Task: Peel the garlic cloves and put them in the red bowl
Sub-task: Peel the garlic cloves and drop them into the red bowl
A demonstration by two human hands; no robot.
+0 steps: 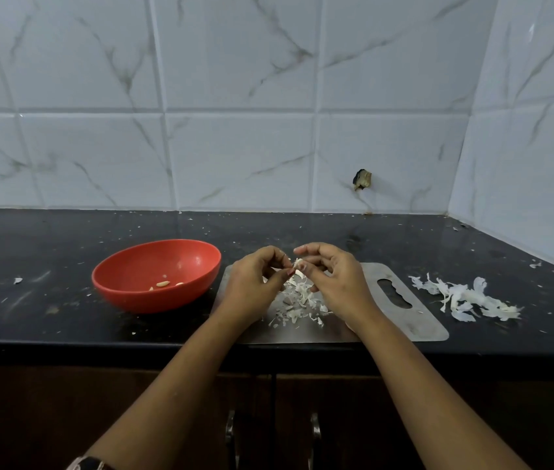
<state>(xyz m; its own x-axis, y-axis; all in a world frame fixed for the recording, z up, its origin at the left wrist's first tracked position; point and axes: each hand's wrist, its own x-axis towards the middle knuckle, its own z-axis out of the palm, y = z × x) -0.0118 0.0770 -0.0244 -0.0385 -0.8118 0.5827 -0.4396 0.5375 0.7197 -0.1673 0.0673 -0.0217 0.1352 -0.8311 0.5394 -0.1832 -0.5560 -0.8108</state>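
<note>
Both hands meet just above the board (414, 317), a flat metal sheet with a cut-out grip at its right end. The left hand (255, 283) and right hand (336, 279) each curl their fingers and pinch the same clove (297, 265) between their fingertips. The clove is small and pale, with a flap of skin sticking up from it. It is held above the board's far left part and does not touch it.

Directly under the hands, on the board, lies a heap of skins (297, 300) in small white flakes. Just left of the board, its side almost against the board's edge, stands the bowl (167, 300), red and tilted slightly. A few peeled cloves (163, 284) lie on its bottom. Right of the board, well apart from the bowl, a looser pile of husks (465, 300) rests on the counter (65, 232). The counter is black and speckled with crumbs.

Behind the board rises a tiled wall (234, 147) with a dark hole (362, 179) low in it. A watch (89, 464) shows on the left wrist, below the board at the frame's bottom.
</note>
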